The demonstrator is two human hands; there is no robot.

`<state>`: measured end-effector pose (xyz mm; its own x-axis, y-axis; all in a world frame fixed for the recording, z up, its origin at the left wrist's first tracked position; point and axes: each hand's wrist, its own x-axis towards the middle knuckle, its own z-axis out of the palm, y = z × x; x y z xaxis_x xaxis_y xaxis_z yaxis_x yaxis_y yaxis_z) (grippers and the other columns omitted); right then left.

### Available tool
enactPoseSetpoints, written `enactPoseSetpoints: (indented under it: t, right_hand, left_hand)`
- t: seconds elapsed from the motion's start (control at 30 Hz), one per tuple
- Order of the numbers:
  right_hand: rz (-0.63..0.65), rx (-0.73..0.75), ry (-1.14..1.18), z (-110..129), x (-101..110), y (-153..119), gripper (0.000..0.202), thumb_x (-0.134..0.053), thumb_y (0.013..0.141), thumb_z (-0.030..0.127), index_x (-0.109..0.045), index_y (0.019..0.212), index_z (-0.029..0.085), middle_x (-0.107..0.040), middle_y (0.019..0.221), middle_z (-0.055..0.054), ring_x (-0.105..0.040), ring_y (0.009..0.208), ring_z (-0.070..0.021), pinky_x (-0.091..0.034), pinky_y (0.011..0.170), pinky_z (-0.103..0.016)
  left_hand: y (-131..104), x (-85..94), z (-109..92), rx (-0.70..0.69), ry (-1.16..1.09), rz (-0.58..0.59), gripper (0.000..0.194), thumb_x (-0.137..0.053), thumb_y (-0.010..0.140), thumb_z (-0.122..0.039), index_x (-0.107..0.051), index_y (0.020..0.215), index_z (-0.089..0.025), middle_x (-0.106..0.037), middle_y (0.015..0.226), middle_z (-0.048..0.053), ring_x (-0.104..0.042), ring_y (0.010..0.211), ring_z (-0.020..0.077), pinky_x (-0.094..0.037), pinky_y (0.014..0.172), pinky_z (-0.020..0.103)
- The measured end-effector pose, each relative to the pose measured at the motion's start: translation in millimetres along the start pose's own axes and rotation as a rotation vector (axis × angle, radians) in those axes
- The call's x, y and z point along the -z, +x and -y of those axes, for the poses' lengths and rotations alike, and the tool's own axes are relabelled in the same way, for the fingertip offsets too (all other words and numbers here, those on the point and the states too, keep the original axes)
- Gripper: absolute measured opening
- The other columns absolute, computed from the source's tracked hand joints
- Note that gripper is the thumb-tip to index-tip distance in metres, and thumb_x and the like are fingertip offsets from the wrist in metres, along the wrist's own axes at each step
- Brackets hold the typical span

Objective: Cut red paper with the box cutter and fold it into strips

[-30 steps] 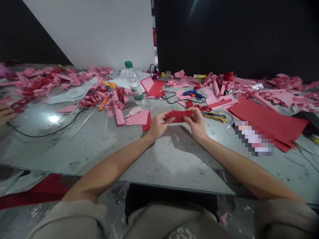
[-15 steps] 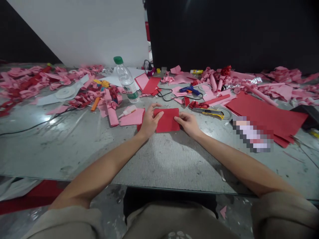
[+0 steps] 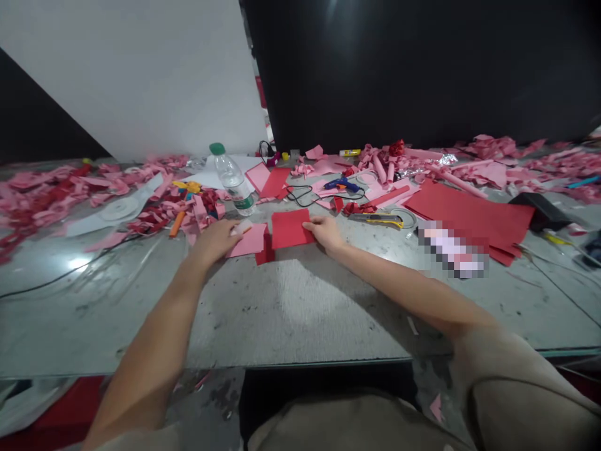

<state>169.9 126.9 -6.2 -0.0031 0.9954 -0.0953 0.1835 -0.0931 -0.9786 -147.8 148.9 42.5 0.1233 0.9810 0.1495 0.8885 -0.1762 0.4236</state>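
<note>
My right hand (image 3: 325, 233) pinches the right edge of a red paper rectangle (image 3: 292, 229), thumb on top. The paper stands over the table in front of me. My left hand (image 3: 216, 240) is at the left, its fingers closed around a small white glue bottle (image 3: 242, 228) with an orange part. Just under the bottle lies pink paper (image 3: 251, 242). A second piece of red paper (image 3: 265, 252) sticks out from beneath the pink paper's right side. The left fingertips are partly hidden.
A water bottle (image 3: 233, 183) with a green cap stands behind the pink paper. Beyond lie a blue glue gun (image 3: 342, 184) with its cable and a yellow utility knife (image 3: 380, 219). Red sheets (image 3: 469, 213) are stacked at the right. Pink scraps (image 3: 107, 181) cover the back.
My left hand has let go of the red paper and moved left to the white glue bottle. My right hand still holds the red paper's edge. The camera view has tilted and shifted.
</note>
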Motion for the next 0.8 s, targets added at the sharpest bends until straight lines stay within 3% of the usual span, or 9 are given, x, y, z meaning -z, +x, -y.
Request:
enactPoseSetpoints:
  t: [0.1, 0.2, 0.27, 0.33, 0.4, 0.47, 0.63, 0.73, 0.8]
  right_hand:
    - [0.064, -0.035, -0.061, 21, -36, 18, 0.041, -0.072, 0.106, 0.042, -0.067, 0.14, 0.02, -0.068, 0.143, -0.012, -0.071, 0.121, -0.0285, -0.064, 0.101, -0.05]
    - [0.113, -0.011, -0.138, 35, -59, 25, 0.04, -0.072, 0.107, 0.043, -0.068, 0.138, 0.019, -0.068, 0.142, -0.011, -0.071, 0.121, -0.0291, -0.064, 0.101, -0.05]
    - [0.096, 0.051, -0.198, 38, -60, 23, 0.038, -0.071, 0.107, 0.042, -0.069, 0.138, 0.02, -0.07, 0.141, -0.011, -0.072, 0.119, -0.0277, -0.064, 0.101, -0.049]
    - [0.039, 0.145, -0.266, 37, -49, 15, 0.035, -0.072, 0.105, 0.035, -0.071, 0.138, 0.022, -0.075, 0.134, -0.01, -0.073, 0.114, -0.0267, -0.062, 0.102, -0.046]
    - [-0.014, 0.253, -0.341, 31, -28, 3, 0.037, -0.07, 0.102, 0.025, -0.074, 0.138, 0.027, -0.08, 0.129, -0.006, -0.074, 0.107, -0.0247, -0.057, 0.105, -0.043]
    - [-0.03, 0.336, -0.421, 24, -2, -11, 0.034, -0.07, 0.099, 0.025, -0.079, 0.132, 0.028, -0.083, 0.123, -0.005, -0.073, 0.091, -0.0227, -0.057, 0.099, -0.041]
    - [-0.123, 0.447, -0.654, 19, 85, -40, 0.026, -0.064, 0.098, 0.029, -0.085, 0.113, 0.026, -0.086, 0.113, -0.007, -0.074, 0.089, -0.0257, -0.056, 0.089, -0.039]
    - [-0.203, 0.428, -0.822, 34, 150, -39, 0.023, -0.065, 0.096, 0.031, -0.087, 0.104, 0.026, -0.086, 0.099, -0.007, -0.075, 0.089, -0.0286, -0.055, 0.088, -0.04]
    - [-0.273, 0.389, -0.92, 47, 191, -29, 0.024, -0.066, 0.094, 0.033, -0.087, 0.101, 0.025, -0.085, 0.097, -0.008, -0.076, 0.092, -0.0312, -0.055, 0.09, -0.042]
  left_hand:
    - [1, -2.8, 6, 0.002, 0.068, -0.035, 0.035, -0.075, 0.085, -0.036, -0.083, 0.116, -0.023, -0.082, 0.126, 0.014, -0.073, 0.123, 0.0385, -0.055, 0.107, 0.046]
    - [0, -2.5, 9, 0.035, 0.094, -0.16, 0.05, -0.065, 0.096, -0.042, -0.074, 0.14, -0.022, -0.079, 0.135, 0.014, -0.073, 0.124, 0.0356, -0.054, 0.108, 0.045]
    - [-2, -4.4, 11, 0.024, 0.088, -0.18, 0.054, -0.061, 0.1, -0.044, -0.068, 0.149, -0.022, -0.079, 0.134, 0.013, -0.076, 0.119, 0.031, -0.056, 0.104, 0.041]
    - [-4, -9.0, 13, -0.022, 0.086, -0.116, 0.048, -0.066, 0.097, -0.047, -0.075, 0.138, -0.024, -0.083, 0.121, 0.011, -0.078, 0.107, 0.029, -0.058, 0.096, 0.037]
    - [-5, -14.1, 13, -0.077, 0.097, -0.044, 0.037, -0.071, 0.092, -0.051, -0.083, 0.115, -0.026, -0.084, 0.109, 0.01, -0.078, 0.101, 0.0306, -0.058, 0.09, 0.038]
    - [-6, -16.7, 11, -0.132, 0.107, -0.027, 0.038, -0.071, 0.092, -0.059, -0.084, 0.103, -0.026, -0.084, 0.111, 0.011, -0.076, 0.105, 0.0331, -0.058, 0.093, 0.041]
    - [-10, -11.1, 0, -0.266, 0.077, -0.168, 0.053, -0.063, 0.097, -0.069, -0.081, 0.111, -0.02, -0.079, 0.126, 0.014, -0.07, 0.119, 0.0349, -0.054, 0.102, 0.047]
    - [-14, -11.9, -22, -0.366, 0.035, -0.264, 0.045, -0.056, 0.105, -0.058, -0.079, 0.098, -0.02, -0.082, 0.106, 0.011, -0.071, 0.104, 0.0297, -0.053, 0.093, 0.042]
    - [-20, -20.6, -47, -0.469, 0.003, -0.28, 0.042, -0.053, 0.108, -0.052, -0.077, 0.091, -0.022, -0.081, 0.094, 0.008, -0.071, 0.091, 0.0253, -0.052, 0.085, 0.039]
